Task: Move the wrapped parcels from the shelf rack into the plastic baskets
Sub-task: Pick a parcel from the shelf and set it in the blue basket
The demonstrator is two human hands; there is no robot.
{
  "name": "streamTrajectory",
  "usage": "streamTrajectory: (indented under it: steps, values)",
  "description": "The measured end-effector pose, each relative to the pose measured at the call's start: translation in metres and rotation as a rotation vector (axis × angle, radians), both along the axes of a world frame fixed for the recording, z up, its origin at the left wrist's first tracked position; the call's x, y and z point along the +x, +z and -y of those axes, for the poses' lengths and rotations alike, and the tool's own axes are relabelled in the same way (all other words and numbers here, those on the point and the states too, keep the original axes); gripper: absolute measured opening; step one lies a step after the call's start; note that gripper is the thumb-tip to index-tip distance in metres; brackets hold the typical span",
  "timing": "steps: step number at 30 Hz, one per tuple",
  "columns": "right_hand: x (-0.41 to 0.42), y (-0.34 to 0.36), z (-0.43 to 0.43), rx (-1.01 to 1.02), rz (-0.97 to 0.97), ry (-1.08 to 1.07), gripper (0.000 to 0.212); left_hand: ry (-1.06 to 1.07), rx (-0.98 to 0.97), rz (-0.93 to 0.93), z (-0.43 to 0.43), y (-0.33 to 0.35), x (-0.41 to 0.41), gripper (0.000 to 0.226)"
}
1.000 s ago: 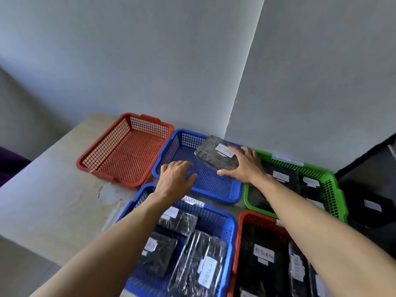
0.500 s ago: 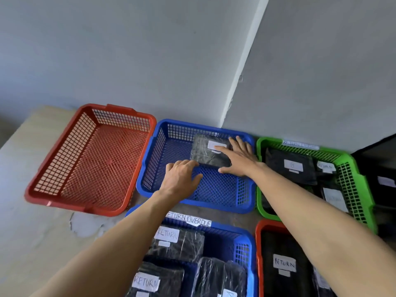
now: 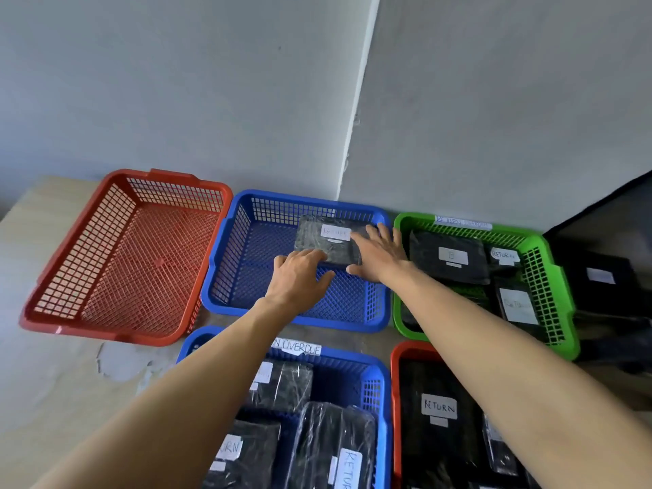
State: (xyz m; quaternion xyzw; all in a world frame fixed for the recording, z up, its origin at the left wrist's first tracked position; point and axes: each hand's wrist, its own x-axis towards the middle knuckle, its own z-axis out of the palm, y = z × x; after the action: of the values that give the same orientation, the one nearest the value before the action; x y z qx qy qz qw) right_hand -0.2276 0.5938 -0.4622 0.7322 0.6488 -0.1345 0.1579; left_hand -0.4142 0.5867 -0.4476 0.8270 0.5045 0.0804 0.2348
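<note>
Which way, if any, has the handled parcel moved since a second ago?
Yes: the parcel sank from tilted over the far blue basket's back rim to lying inside, at its back right.

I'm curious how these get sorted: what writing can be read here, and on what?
"RETURN": parcel label in the near red basket.
"N OVERDUE": strip on the near blue basket, start hidden.
"RETURN": back-right label in the green basket.
Too blurred: far label beside the right hand; rim strip on the green basket.
</note>
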Motion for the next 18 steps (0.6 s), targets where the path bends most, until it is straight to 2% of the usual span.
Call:
streamTrajectory:
  steps: [5, 13, 18]
  values:
    - [0.025, 0.028, 0.046, 0.107, -0.107, -0.045, 0.078, 0.029, 0.018, 0.004, 0.037, 0.021, 0.017, 0.038]
    - [0.087, 0.061, 0.169, 0.285, -0.345, -0.029, 0.076, 0.085, 0.104, 0.045, 0.133, 0.063, 0.056, 0.041]
    - [0.135, 0.077, 0.238, 0.365, -0.404, -0.056, 0.075, 0.093, 0.141, 0.038, 0.193, 0.084, 0.094, 0.043]
